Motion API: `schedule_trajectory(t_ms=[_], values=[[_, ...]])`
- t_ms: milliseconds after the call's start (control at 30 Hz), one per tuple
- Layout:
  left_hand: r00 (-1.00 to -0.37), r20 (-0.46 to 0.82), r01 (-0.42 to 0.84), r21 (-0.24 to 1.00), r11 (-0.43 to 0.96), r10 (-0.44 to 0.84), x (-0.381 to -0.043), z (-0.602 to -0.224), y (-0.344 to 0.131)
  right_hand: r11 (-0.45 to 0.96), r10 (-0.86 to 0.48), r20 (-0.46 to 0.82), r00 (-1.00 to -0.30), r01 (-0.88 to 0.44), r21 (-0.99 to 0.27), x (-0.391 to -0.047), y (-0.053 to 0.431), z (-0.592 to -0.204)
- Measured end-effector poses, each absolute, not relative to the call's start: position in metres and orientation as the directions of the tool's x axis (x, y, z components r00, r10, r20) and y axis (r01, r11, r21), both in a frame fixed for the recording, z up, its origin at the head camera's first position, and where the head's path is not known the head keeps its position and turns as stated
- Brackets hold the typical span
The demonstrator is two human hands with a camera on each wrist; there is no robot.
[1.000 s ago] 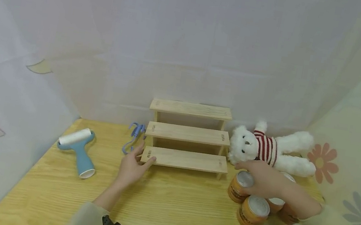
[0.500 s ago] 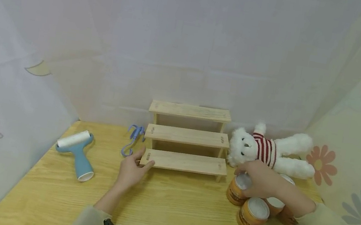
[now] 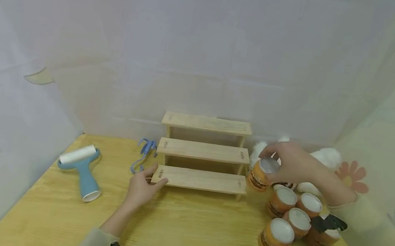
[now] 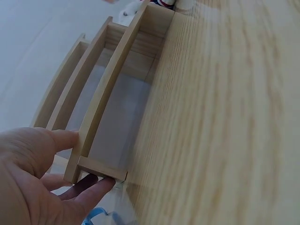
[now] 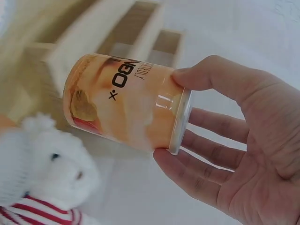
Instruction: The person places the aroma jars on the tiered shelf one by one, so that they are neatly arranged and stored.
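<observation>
A three-tier wooden step shelf [image 3: 199, 180] stands against the back wall. My left hand [image 3: 141, 187] grips its lower left end, thumb at the board and fingers against the outer side of the leg [image 4: 102, 168]. Held up near the shelf's right end is an orange can [image 3: 259, 178] with a silver top. My right hand [image 3: 290, 162] pinches it around the top rim [image 5: 180, 123], thumb on one side and fingers on the other. Printed lettering shows on the can's side in the right wrist view. Behind that hand lies a white teddy bear [image 5: 61, 161] in a red-striped shirt, partly hidden.
Several more orange cans [image 3: 274, 238] stand grouped on the right of the wooden table [image 3: 194, 235]. On the left lies a blue-handled lint roller [image 3: 85, 178]. A blue hook-shaped item [image 3: 146, 149] sits just left of the shelf. Fabric walls enclose the back and sides.
My right hand has lifted one can off the table, up and slightly left, in front of the bear. The left hand stays at the shelf's end.
</observation>
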State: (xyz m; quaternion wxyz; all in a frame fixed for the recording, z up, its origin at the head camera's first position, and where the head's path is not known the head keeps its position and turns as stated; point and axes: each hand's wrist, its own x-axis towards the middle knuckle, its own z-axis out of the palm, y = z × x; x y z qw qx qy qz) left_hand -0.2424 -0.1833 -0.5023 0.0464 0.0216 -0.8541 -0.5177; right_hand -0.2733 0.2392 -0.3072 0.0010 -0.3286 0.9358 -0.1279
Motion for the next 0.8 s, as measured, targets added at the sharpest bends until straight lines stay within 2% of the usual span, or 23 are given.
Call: schedule_trajectory(t_ms=[200,400,600,800], values=[[-0.994,0.039,-0.016,0.872,0.49,-0.102,-0.237,-0.504,-0.189,0.742,-0.614,0.08,-0.785,-0.609,-0.281,-0.3,0.219,-0.274],[-0.995,0.066,0.02,0.873,0.487,-0.077,-0.244,-0.503,-0.187,0.769,-0.586,0.086,-0.806,-0.586,-0.254,-0.324,0.198,-0.242],[-0.995,0.056,0.011,0.878,0.479,-0.08,-0.248,-0.502,-0.184,0.754,-0.601,0.13,-0.789,-0.613,-0.235,-0.351,0.171,-0.225],[-0.994,0.069,0.024,0.879,0.476,-0.079,-0.249,-0.502,-0.181,0.765,-0.576,0.122,-0.808,-0.586,-0.268,-0.367,0.143,-0.212]])
